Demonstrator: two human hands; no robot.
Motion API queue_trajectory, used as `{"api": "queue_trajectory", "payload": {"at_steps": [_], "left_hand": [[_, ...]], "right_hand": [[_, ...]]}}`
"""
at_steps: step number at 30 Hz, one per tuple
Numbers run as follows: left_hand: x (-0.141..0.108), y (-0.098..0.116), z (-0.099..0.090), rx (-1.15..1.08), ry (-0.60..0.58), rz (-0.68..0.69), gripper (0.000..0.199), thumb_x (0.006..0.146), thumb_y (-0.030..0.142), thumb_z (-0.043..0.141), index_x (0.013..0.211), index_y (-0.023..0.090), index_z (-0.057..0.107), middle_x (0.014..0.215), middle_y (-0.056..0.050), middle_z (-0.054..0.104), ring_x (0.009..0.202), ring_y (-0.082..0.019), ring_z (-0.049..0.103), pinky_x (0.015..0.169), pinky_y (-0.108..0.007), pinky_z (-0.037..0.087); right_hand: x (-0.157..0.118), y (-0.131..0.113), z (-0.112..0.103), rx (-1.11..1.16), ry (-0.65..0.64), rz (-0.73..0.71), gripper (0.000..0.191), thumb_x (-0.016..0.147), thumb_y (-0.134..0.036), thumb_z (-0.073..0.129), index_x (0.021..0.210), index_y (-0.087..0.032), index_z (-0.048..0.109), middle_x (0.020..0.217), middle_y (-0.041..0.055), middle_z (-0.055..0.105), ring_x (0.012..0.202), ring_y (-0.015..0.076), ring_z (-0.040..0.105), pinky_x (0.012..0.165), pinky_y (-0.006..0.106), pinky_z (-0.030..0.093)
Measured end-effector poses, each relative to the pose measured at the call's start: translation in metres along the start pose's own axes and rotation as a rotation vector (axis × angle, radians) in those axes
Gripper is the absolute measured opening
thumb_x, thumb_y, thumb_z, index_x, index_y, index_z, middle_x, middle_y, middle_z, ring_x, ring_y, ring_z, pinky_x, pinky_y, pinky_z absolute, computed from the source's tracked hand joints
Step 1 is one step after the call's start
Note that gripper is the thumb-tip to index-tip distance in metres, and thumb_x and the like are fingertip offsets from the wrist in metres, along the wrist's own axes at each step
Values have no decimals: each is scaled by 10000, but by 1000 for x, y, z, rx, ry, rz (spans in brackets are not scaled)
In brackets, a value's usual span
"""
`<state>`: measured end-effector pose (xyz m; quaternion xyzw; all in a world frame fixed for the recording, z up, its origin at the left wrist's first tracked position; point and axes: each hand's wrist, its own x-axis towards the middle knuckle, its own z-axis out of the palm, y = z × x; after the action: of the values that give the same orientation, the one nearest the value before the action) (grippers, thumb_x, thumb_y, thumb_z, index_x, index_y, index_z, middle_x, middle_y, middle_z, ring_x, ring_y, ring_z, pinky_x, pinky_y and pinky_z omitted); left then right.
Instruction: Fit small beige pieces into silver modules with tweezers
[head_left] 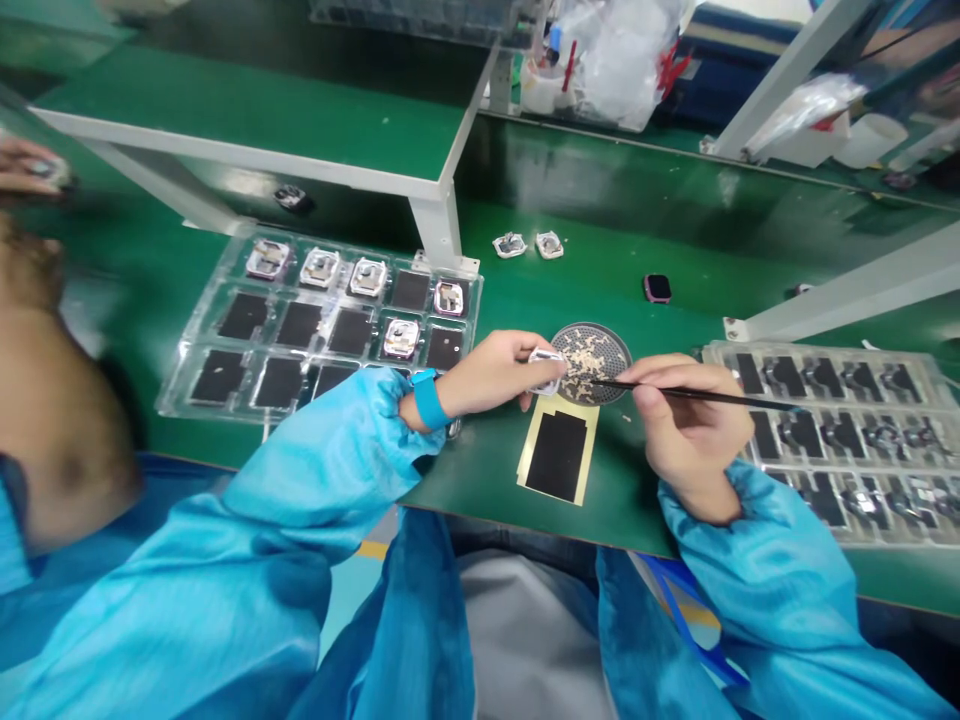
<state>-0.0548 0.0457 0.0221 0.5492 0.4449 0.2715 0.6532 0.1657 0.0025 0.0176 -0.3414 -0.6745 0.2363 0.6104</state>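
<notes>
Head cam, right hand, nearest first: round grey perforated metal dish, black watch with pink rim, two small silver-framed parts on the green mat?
From the right hand:
1. The round grey perforated metal dish: just left, at the fingertips.
2. The black watch with pink rim: ahead.
3. The two small silver-framed parts: farther ahead, leftward; too close to split.

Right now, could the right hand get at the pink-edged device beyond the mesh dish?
Probably yes: nothing stands between the right hand and the small pink-edged device on the green bench.

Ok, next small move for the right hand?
Probably pick one small piece from the round mesh dish with the thin black tool: its tip is over the dish, and the left hand holds the small framed part beside it.
</notes>
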Motion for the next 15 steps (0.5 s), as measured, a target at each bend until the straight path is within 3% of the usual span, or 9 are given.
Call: {"api": "queue_trajectory", "payload": {"at_steps": [2, 6, 15], "left_hand": [[-1, -1, 1, 104, 28, 48, 184, 878, 256, 699, 988, 114, 736, 779, -57, 746, 489, -89, 624, 468, -194, 476], [-3, -4, 3, 294, 92, 97, 243, 873, 210, 685, 1081, 125, 777, 765, -55, 768, 501, -107, 650, 487, -196, 483], [0, -8, 2, 332, 84, 106, 312, 862, 183, 660, 1148, 141, 776, 784, -48, 787, 501, -116, 666, 497, -201, 504]], "right_hand": [[-1, 1, 0, -30, -10, -13, 167, 868, -145, 735, 980, -262, 692, 885, 49, 755, 816, 240, 728, 738, 439, 597], [-2, 2, 0, -134, -121, -24, 203, 854, -131, 755, 993, -271, 704, 934, 47, 775, 874, 248, 737, 792, 452, 594], [0, 6, 3, -245, -244, -70, 212, 862, -111, 756, 989, -277, 721, 972, 29, 799, 919, 238, 755, 848, 444, 581]]}}
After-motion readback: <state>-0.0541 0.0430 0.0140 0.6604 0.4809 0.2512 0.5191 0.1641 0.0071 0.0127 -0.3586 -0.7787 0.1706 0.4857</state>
